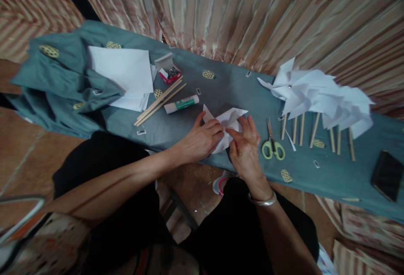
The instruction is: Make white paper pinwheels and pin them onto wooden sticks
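Note:
A white paper pinwheel lies between my two hands near the front edge of the table, its corners folded in toward the middle. My left hand is closed over its left side, fingers bent onto the paper. From the right, my right hand grips the other side, with a finger pressed close to the centre. The fingers partly cover the middle of the paper. Just right of my right hand lie scissors with green handles. A glue stick rests on its side beyond my left hand.
Finished pinwheels on wooden sticks lie overlapped at the right. A dark phone sits at the far right. Toward the left are loose wooden sticks, an open red box of small metal pieces, and stacked white paper.

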`<state>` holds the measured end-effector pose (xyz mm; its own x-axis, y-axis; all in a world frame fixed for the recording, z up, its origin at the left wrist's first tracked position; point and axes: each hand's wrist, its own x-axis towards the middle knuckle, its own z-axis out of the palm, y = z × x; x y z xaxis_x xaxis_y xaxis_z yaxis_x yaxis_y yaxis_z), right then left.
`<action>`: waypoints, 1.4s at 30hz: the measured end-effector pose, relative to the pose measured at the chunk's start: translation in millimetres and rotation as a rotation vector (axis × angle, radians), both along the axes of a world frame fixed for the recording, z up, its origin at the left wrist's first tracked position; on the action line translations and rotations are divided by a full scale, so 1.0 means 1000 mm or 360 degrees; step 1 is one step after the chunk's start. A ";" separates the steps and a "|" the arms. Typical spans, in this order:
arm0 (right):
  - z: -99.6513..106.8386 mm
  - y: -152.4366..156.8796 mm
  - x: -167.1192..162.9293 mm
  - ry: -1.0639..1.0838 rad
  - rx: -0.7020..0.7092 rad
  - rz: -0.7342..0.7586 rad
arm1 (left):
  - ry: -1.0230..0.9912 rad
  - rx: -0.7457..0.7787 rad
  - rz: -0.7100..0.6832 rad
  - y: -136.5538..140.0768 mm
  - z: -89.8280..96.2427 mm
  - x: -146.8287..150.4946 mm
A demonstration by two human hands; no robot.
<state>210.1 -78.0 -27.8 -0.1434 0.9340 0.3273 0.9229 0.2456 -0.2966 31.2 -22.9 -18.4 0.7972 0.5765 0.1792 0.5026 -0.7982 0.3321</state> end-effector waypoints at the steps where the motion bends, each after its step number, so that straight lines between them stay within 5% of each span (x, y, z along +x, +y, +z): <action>1: -0.001 0.000 0.000 -0.0001 0.0015 0.0008 | 0.0006 0.0000 -0.0003 0.000 0.000 0.000; 42: 0.010 0.003 -0.003 -0.0028 -0.0103 0.0164 | -0.0064 -0.0071 0.0017 0.004 0.005 -0.002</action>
<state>207.4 -75.0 -17.9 -0.2448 0.9331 0.2634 0.8989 0.3202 -0.2992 29.6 -18.9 -13.4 0.7835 0.5933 0.1848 0.4968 -0.7767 0.3872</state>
